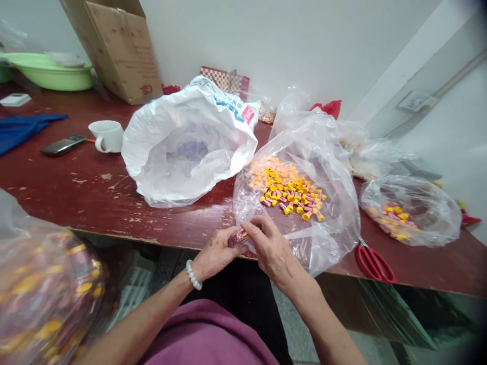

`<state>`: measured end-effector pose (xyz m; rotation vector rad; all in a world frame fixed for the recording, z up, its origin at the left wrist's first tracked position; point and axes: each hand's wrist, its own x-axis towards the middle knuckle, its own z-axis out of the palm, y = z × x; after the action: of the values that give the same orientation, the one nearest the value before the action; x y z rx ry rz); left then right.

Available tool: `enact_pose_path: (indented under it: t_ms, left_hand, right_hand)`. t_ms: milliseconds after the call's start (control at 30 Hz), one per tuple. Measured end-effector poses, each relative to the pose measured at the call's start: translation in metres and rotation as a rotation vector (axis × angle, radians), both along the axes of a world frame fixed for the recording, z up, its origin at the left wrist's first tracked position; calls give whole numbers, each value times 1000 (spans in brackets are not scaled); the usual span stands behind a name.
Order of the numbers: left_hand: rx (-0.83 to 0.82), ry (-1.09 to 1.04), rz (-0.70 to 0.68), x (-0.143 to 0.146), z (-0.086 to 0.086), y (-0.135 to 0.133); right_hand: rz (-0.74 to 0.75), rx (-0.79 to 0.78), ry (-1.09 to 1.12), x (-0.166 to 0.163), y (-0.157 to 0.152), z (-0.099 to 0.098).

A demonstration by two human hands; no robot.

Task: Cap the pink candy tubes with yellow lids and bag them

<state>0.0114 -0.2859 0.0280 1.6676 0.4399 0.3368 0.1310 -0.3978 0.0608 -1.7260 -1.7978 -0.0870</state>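
Note:
My left hand (217,249), with a white bead bracelet on the wrist, pinches a small red-and-white printed tube (241,235) at the table's front edge. The fingers of my right hand (271,247) close on the tube's other side and partly cover it. Just beyond my hands, a clear plastic bag (335,223) lies spread open on the table. Inside it is a heap of small red-and-white tubes with yellow caps (292,195). To the left stands a large white plastic bag (150,175), its mouth open towards me, with small translucent purplish pieces (190,150) deep inside.
Red-handled scissors (375,262) lie by the front edge, near a smaller clear bag (437,218) of capped tubes. A blurred full bag (45,289) is at lower left. A white cup (108,136), phone (64,145), cardboard box (124,53) and green basin (57,76) stand further back.

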Motion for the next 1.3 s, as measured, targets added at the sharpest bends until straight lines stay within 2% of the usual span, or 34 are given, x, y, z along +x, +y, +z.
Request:
enact_pose_path:
  t_ms: [67,200,400,500,600,733,767,833,967,1100,1200,1233,1300]
  left_hand:
    - [3,-19,-2,-1,-1,-1]
    - [-11,-8,-3,-3,-2,-2]
    - [-18,-11,-40,-2,-1,-9]
    - [-32,-21,-7,-1,-2,-13]
    - [-77,10,22,-2,-1,-12]
    - [-222,148,-16,-5,3,-8]
    - [-263,143,-14,-5,4,-7]
    - [-345,63,2,-5,3,-8]
    - [-444,-11,63,-6,-4,-11]
    - [-465,46,106,-18,-4,-12]
    - [-388,35,157,-42,9,-9]
    - [-320,41,217,-56,16,-5]
    - [-114,92,441,-95,31,10]
  right_hand:
    - [1,15,31,0,-1,-1]
    - [-128,74,158,0,-3,-2]
    - [-132,36,73,-17,-1,-16]
    - [-136,49,80,-24,1,-24]
    - [-88,22,255,-24,1,-29]
    - [-81,-64,544,-26,-1,-29]
    - [-87,-79,535,-28,-1,-29]
    - [-84,-81,376,-33,0,-31]
    - [-95,68,22,-39,11,-46]
    - [-66,102,17,-53,23,-54]
    - [76,61,58,-70,31,-38]
    - [119,43,64,-72,33,-30]
    - [126,21,67,-62,36,-17]
